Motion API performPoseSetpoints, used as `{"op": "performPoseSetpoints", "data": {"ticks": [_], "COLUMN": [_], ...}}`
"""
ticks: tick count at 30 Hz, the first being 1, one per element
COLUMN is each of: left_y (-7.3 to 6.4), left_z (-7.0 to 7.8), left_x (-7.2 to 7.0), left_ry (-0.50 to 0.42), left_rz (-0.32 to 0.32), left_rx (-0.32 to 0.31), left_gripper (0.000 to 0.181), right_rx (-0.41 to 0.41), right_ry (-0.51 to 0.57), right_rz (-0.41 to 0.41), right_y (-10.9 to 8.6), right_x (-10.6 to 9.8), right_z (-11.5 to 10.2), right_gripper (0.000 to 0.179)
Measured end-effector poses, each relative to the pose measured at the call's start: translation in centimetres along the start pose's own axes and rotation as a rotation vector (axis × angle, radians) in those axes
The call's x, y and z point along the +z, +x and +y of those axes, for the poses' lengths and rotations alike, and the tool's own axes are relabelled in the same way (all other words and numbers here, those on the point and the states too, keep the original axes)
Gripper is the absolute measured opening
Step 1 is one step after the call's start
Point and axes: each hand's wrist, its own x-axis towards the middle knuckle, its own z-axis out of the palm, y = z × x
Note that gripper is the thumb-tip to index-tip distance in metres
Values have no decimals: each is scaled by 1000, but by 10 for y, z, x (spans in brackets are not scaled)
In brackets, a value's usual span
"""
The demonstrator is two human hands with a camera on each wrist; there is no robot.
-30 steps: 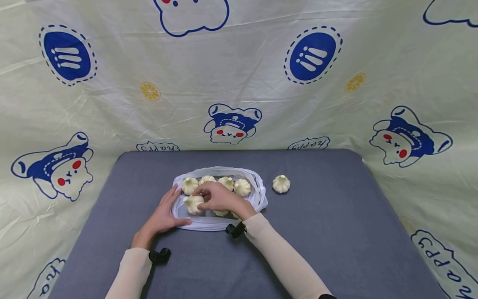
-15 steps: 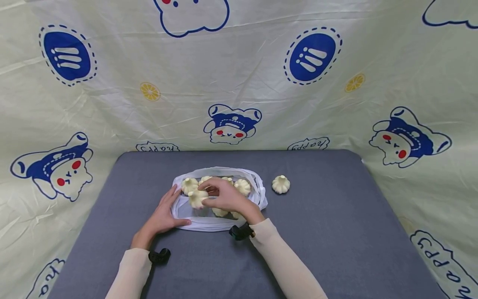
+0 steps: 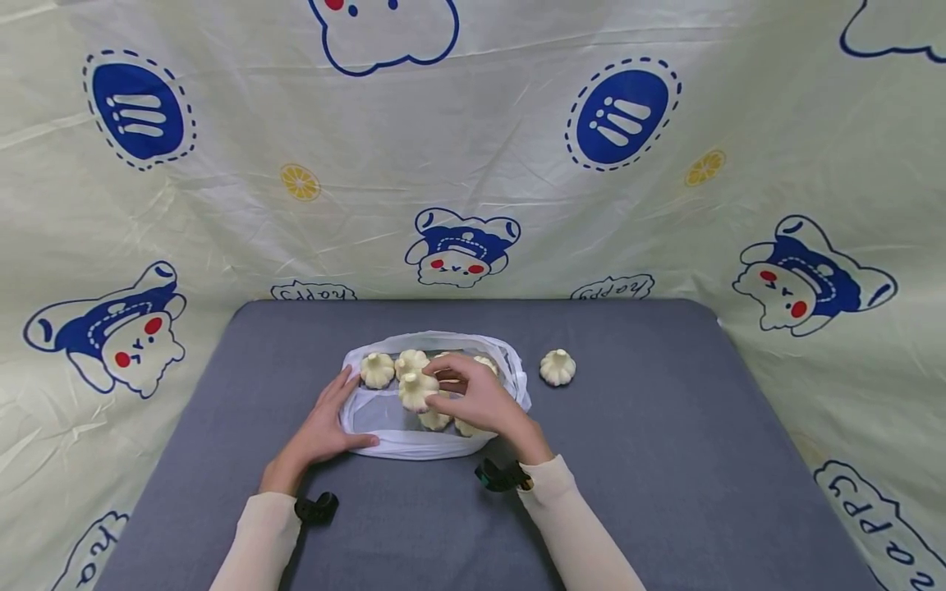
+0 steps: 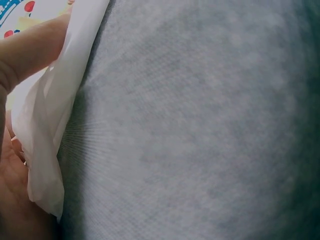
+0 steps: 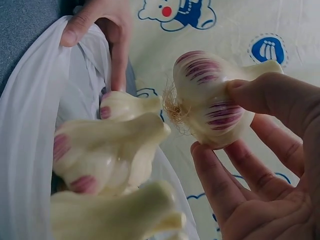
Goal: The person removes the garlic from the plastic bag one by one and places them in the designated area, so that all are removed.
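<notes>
In the head view a white plastic bag (image 3: pixel 421 446) lies on its base with its mouth wide and several garlic bulbs (image 3: pixel 378 371) inside. My left hand (image 3: pixel 325 419) spreads over the bag's left end, the thumb (image 4: pixel 35 47) laid on the near rim and the fingers along the left side. Between thumb and fingertips my right hand (image 3: pixel 480 402) pinches a garlic bulb (image 5: pixel 215 102), held above the bag. Purple streaks and a tuft of roots show on that bulb in the right wrist view. My right hand partly hides the bulbs at the bag's right.
One loose garlic bulb (image 3: pixel 557 368) sits on the grey tabletop (image 3: pixel 650 460), right of the bag. Behind the table hangs a pale curtain (image 3: pixel 473 148) printed with blue cartoon figures.
My right hand has carried the pinched garlic bulb rightward and slightly up from the bag's left part. The left hand has stayed on the bag.
</notes>
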Motion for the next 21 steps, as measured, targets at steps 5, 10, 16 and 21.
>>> {"op": "performPoseSetpoints", "data": {"ticks": [5,10,16,21], "left_y": [0,0,0,0], "left_z": [0,0,-1,0], "left_x": [0,0,-1,-1], "left_ry": [-2,8,2,8], "left_rz": [-2,-9,-15,-20], "left_rx": [-6,-9,-11,-18], "left_gripper": [116,116,116,117], "right_rx": [7,1,-13,-10], "right_ry": [17,55,57,41], "right_rz": [75,124,183,221], "right_y": [-12,-25,-37,-45], "right_x": [-9,-20,-35,-45], "right_z": [3,5,9,14], "right_gripper": [36,37,38,38]}}
